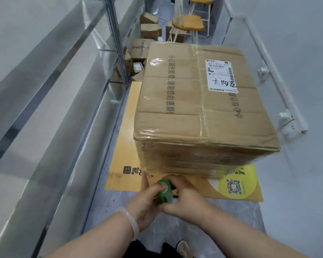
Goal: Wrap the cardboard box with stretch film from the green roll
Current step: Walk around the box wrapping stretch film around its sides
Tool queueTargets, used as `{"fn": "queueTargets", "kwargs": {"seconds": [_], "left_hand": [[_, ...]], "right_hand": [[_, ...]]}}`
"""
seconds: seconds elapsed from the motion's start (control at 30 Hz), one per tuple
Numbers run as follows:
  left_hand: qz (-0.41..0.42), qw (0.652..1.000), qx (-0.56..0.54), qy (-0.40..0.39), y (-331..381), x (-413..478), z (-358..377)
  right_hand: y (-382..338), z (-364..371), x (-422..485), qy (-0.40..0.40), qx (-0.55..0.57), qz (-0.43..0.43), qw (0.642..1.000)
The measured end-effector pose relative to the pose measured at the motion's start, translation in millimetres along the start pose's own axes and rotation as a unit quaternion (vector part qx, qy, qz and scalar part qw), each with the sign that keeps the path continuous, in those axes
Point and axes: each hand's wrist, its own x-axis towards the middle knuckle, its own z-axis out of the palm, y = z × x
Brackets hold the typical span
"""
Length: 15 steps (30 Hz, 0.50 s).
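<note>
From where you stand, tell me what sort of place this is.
Probably a parcel packing or storage area: a cardboard box bearing a shipping label, small parcels heaped beside metal shelving behind it, and the left hand and right hand gripping a green roll of stretch film.

The green roll [167, 195] shows only its upper end. The rest is covered by the left hand [143, 200] and the right hand [187, 199], which hold it, and the right fingertips are hidden behind it. Both forearms are cut by the bottom edge. On the cardboard box [194, 112], the print of the label [221, 75] is too small to read. At 4 o'clock its lower corner is blurred behind stretch film [231, 171]. At 12 o'clock a stool [187, 25] is cut by the top edge.
</note>
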Motion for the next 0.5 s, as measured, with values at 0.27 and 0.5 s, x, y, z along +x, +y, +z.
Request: {"fn": "queueTargets", "kwargs": {"seconds": [0.27, 0.5], "left_hand": [[0.031, 0.998, -0.054, 0.026, -30.2, 7.7, 36.8], [0.046, 0.999, -0.005, -0.011, -29.0, 17.7, 49.7]], "right_hand": [[33.1, -34.6, -6.1, -0.022, 0.052, -0.008, 0.998], [40.9, -51.2, -0.1, -0.050, 0.004, 0.000, 0.999]]}}
